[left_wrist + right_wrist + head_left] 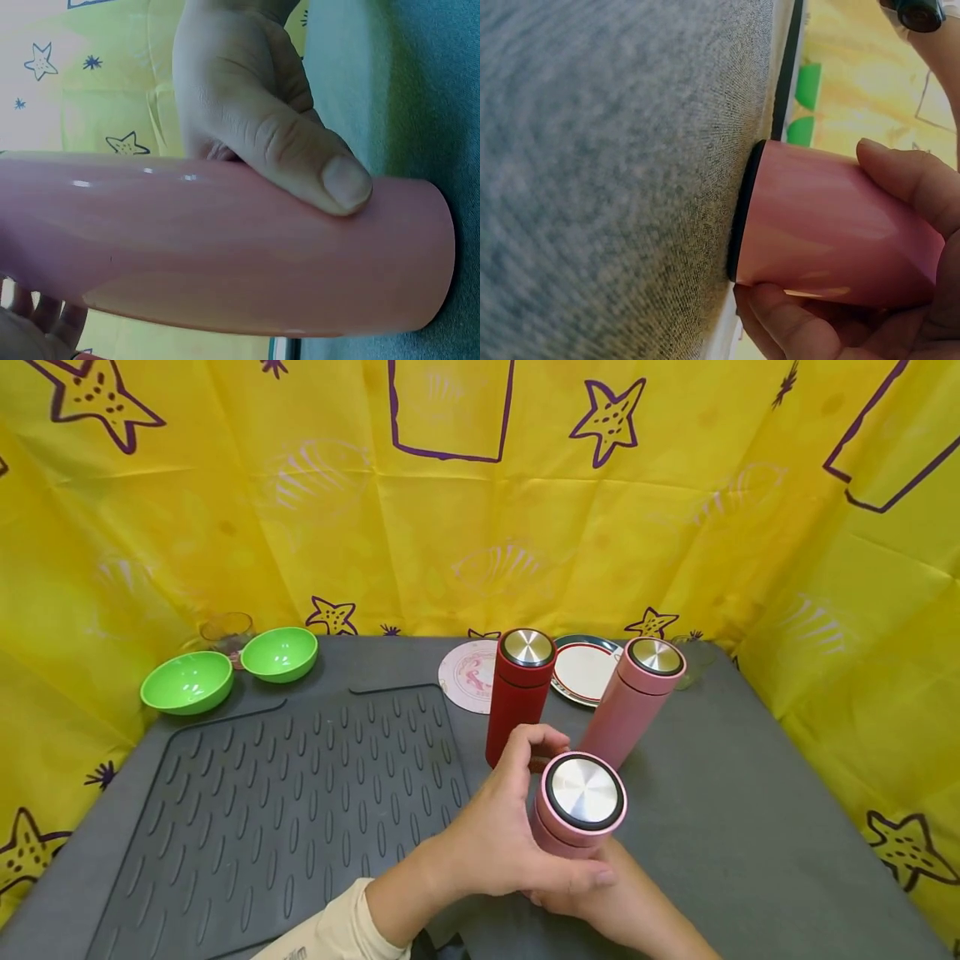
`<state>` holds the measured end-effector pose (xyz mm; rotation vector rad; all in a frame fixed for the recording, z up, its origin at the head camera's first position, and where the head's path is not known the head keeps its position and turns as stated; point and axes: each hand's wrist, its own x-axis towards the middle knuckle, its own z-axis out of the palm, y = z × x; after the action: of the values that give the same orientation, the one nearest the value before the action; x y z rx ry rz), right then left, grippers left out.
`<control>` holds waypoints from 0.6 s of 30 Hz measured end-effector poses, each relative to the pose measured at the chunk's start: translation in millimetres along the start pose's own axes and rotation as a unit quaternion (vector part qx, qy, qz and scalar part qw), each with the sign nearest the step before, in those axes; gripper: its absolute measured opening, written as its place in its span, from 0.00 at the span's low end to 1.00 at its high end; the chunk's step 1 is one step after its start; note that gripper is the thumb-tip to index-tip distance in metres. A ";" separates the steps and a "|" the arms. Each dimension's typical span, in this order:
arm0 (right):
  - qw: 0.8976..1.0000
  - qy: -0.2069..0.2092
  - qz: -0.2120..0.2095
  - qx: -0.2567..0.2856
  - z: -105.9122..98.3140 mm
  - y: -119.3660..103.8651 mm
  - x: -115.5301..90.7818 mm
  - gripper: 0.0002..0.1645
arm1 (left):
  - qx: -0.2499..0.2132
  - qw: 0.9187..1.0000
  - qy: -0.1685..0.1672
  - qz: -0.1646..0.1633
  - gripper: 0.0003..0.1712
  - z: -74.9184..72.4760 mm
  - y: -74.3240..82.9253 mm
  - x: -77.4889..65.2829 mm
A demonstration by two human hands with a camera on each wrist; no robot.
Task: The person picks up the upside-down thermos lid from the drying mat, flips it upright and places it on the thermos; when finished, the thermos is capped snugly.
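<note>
A pink thermos bottle with a silver, black-ringed lid stands upright at the front. My left hand curls round its upper part, thumb in front and fingers behind. Lower down, my right hand grips the same bottle, partly hidden behind the left one in the head view. The right thumb presses the bottle's side near the base in the left wrist view. In the right wrist view the bottle's dark base meets the grey tabletop. Just behind stand a red thermos and a second pink thermos.
A dark ridged drying mat covers the table's left side. Two green bowls and a clear glass sit at the back left. Behind the thermoses lie a pink patterned disc and a rimmed plate. Yellow cloth encloses the table.
</note>
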<state>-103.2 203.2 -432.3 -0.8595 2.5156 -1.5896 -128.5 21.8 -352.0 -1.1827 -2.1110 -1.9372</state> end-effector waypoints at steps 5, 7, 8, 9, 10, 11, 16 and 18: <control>0.999 0.003 0.038 0.003 -0.9 -1.9 -1.2 0.27 | 0.021 0.999 0.047 0.003 0.41 4.0 -0.4 1.7; 0.999 0.002 0.045 0.016 -0.5 -1.5 -1.7 0.28 | 0.037 0.998 0.048 0.029 0.38 2.4 -1.4 2.1; 0.999 -0.001 0.044 0.025 -0.3 -1.2 -1.8 0.28 | 0.040 0.997 0.043 0.041 0.37 1.2 -1.5 2.1; 0.999 -0.003 0.043 0.034 -0.1 -0.8 -1.9 0.28 | 0.042 0.997 0.036 0.050 0.37 0.0 -1.5 1.8; 0.998 -0.004 0.041 0.041 0.1 -0.4 -2.1 0.28 | 0.041 0.997 0.027 0.059 0.37 -1.3 -1.4 1.8; 0.998 -0.004 0.039 0.046 0.2 -0.1 -2.3 0.28 | 0.042 0.997 0.019 0.066 0.37 -2.3 -1.1 1.8; 0.999 -0.006 0.022 0.030 0.1 -0.7 -0.9 0.29 | 0.017 0.999 0.002 0.029 0.43 -2.0 1.5 0.1; 1.000 -0.005 0.021 0.013 0.1 -1.5 -0.2 0.28 | 0.013 1.000 0.013 -0.004 0.45 0.9 2.2 -0.8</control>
<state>-102.3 202.7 -431.1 -0.8052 2.4824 -1.5982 -126.4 22.0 -350.7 -1.1400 -2.1257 -1.9114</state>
